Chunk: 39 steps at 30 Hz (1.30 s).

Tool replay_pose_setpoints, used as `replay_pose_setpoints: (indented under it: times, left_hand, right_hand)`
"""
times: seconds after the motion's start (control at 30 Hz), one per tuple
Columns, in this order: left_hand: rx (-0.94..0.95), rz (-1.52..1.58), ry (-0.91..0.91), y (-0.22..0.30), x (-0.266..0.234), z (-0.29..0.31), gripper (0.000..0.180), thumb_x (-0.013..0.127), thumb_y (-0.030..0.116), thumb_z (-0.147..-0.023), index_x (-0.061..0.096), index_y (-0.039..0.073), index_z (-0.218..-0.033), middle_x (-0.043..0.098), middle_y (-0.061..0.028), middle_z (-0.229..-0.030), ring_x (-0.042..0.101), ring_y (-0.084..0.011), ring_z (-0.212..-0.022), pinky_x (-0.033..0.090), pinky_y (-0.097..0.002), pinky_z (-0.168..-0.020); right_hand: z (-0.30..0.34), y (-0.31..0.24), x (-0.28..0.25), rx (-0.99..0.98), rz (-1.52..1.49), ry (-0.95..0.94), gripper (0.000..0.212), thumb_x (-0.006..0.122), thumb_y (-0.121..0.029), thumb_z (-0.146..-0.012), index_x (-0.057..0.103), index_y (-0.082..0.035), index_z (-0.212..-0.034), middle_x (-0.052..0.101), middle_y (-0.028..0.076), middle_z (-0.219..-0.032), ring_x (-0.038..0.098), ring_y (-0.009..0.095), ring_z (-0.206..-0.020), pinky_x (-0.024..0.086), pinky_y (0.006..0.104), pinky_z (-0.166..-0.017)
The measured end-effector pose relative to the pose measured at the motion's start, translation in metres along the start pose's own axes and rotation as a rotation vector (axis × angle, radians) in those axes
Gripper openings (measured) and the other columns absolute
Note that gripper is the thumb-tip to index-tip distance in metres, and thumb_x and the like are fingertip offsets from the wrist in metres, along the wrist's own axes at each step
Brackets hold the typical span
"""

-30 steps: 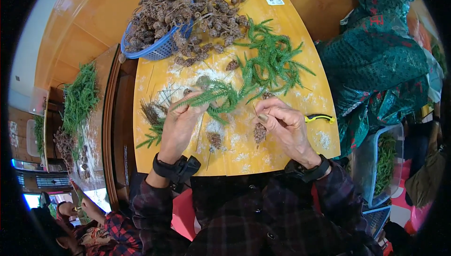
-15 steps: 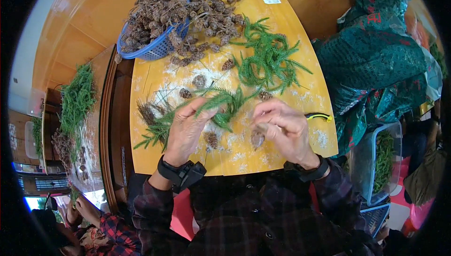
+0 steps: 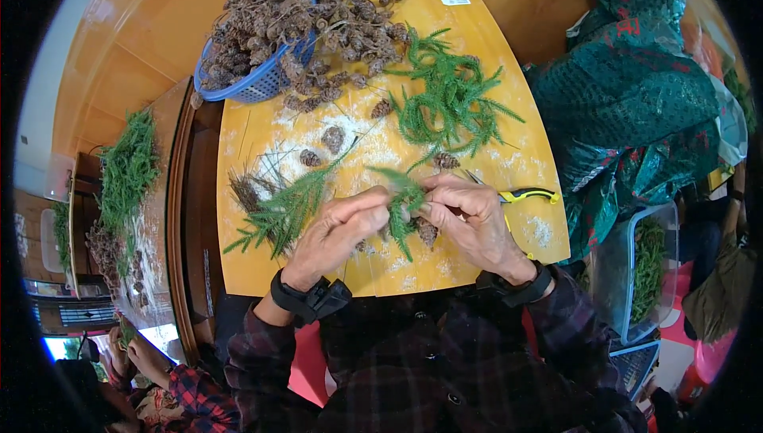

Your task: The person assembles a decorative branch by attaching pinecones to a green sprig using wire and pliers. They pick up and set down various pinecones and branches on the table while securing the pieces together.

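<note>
From the head view, I see both forearms come up from below, wrists banded in black, the two hands drawn together low over the yellow tabletop (image 3: 513,56). The left hand (image 3: 338,230) leans in to the right, knuckles uppermost, its fingers curled and thumb against the index, clenched on a small green sprig (image 3: 405,197). The right hand (image 3: 470,222) angles in to meet it, back of the hand up, fingertips pinched at the sprig's right side — a pine cone (image 3: 427,233) shows just beneath the pinch, and they seem to grip it by its top, which their fingers hide. So the sprig sits between both hands, its tip pointing up and left. Beside the left hand lies a bigger green branch (image 3: 290,206); beyond the right — a yellow-and-black hand tool (image 3: 528,193).
</note>
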<state>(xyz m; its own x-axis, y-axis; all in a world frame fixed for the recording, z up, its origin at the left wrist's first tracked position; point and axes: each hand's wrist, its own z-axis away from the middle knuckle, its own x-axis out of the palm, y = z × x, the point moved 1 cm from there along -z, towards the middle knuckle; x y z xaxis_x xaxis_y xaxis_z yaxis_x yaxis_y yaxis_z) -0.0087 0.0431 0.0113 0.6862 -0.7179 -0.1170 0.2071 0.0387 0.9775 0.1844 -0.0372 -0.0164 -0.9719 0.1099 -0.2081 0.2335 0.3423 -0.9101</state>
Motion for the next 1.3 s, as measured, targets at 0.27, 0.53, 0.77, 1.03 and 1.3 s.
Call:
replay_pose_setpoints:
  times: [0.27,0.53,0.77,1.03,1.3]
  left_hand:
    - [0.231,-0.038,-0.039,-0.004,0.002,-0.005,0.014,0.065,0.002,-0.083,0.061,-0.002,-0.096,0.053,-0.0016,-0.081,0.048,-0.0094,-0.071,0.039,-0.0241,-0.062]
    - [0.425,-0.374,0.180,0.003,0.009,-0.004,0.018,0.067,-0.003,-0.074,0.062,-0.004,-0.091,0.058,-0.0078,-0.085,0.056,-0.0196,-0.083,0.044,-0.0292,-0.077]
    - [0.690,-0.872,0.212,0.010,0.026,-0.005,0.017,0.066,-0.002,-0.074,0.062,-0.002,-0.091,0.058,-0.0111,-0.087,0.056,-0.0277,-0.081,0.046,-0.0354,-0.073]
    - [0.488,-0.426,0.319,0.017,0.004,0.005,0.015,0.048,0.005,-0.091,0.061,0.000,-0.097,0.060,-0.0049,-0.090,0.054,-0.0109,-0.085,0.044,-0.0259,-0.075]
    - [0.182,-0.093,0.256,0.016,0.006,-0.004,0.023,0.049,0.015,-0.095,0.060,0.000,-0.108,0.056,-0.0027,-0.092,0.053,-0.0103,-0.088,0.041,-0.0258,-0.083]
  right_hand:
    - [0.001,-0.001,0.000,0.185,-0.196,0.144,0.016,0.060,-0.008,-0.091,0.066,0.005,-0.085,0.061,0.008,-0.097,0.056,0.013,-0.090,0.045,0.0263,-0.075]
    - [0.003,0.004,-0.001,0.091,-0.173,0.076,0.015,0.061,-0.008,-0.091,0.067,0.006,-0.092,0.060,0.007,-0.102,0.056,0.010,-0.080,0.046,0.0230,-0.068]
    - [0.008,-0.007,0.009,0.257,-0.418,0.029,0.018,0.061,-0.012,-0.092,0.068,0.004,-0.090,0.062,0.007,-0.101,0.057,0.008,-0.077,0.047,0.0241,-0.063]
    - [0.007,0.004,0.000,0.413,-0.905,0.167,0.020,0.057,-0.024,-0.094,0.061,-0.005,-0.090,0.064,0.006,-0.096,0.058,0.009,-0.079,0.046,0.0232,-0.062]
    - [0.008,0.001,-0.001,0.582,-1.098,0.185,0.019,0.055,-0.025,-0.095,0.061,-0.008,-0.089,0.063,0.006,-0.096,0.054,0.008,-0.076,0.044,0.0249,-0.059]
